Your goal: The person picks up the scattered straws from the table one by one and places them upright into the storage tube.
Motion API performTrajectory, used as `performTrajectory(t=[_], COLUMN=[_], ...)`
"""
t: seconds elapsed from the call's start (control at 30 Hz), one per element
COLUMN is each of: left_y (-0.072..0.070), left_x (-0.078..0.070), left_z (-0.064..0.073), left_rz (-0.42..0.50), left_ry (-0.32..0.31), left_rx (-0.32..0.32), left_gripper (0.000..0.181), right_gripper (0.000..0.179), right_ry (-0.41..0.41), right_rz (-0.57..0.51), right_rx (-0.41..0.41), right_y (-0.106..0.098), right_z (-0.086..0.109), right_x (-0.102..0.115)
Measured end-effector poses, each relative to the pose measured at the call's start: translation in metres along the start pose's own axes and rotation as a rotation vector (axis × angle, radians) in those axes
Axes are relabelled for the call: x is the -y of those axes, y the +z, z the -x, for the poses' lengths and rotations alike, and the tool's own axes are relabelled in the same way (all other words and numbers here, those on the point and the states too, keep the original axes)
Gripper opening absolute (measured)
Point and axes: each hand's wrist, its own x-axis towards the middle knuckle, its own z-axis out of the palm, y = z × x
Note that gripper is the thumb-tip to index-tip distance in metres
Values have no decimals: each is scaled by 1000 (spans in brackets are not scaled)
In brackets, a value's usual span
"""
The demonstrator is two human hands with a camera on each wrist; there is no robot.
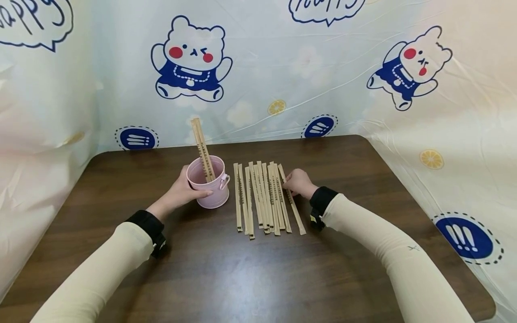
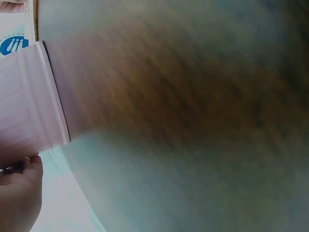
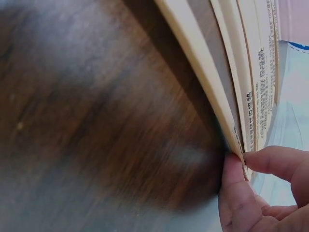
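Note:
My left hand (image 1: 180, 190) grips a small pink metal bucket (image 1: 214, 196) by its side, the thumb lying across the front. In the left wrist view the bucket (image 2: 29, 101) stands at the left edge with the hand's thumb against it. A few slim paper-wrapped straws (image 1: 203, 150) lean up out of the bucket. To its right lies a row of several paper-wrapped straws (image 1: 264, 197) with dark print. My right hand (image 1: 300, 183) pinches the rightmost straw (image 1: 298, 217) near its upper end; in the right wrist view thumb and forefinger close on this straw (image 3: 205, 72).
A dark brown wooden table (image 1: 250, 278) carries everything, its far corners rounded. Behind and beside it hangs a pale cloth (image 1: 258, 58) printed with bears and blue badges. The bucket's handle (image 1: 225, 181) hangs on the side facing the straws.

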Motion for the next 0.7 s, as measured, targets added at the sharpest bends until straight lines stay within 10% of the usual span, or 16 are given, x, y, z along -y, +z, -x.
performTrajectory(t=[0.33,0.7], left_y=[1,1], left_x=[1,1], left_z=[-1,1], left_rz=[0,8], left_ry=[10,-3], left_rx=[-9,-20], left_gripper=[94,93], right_gripper=[11,29], right_ry=[10,-62], right_rz=[-120,-193], right_rx=[-28,-169], right_y=[-15,-52], right_z=[-6,0], right_x=[0,30])
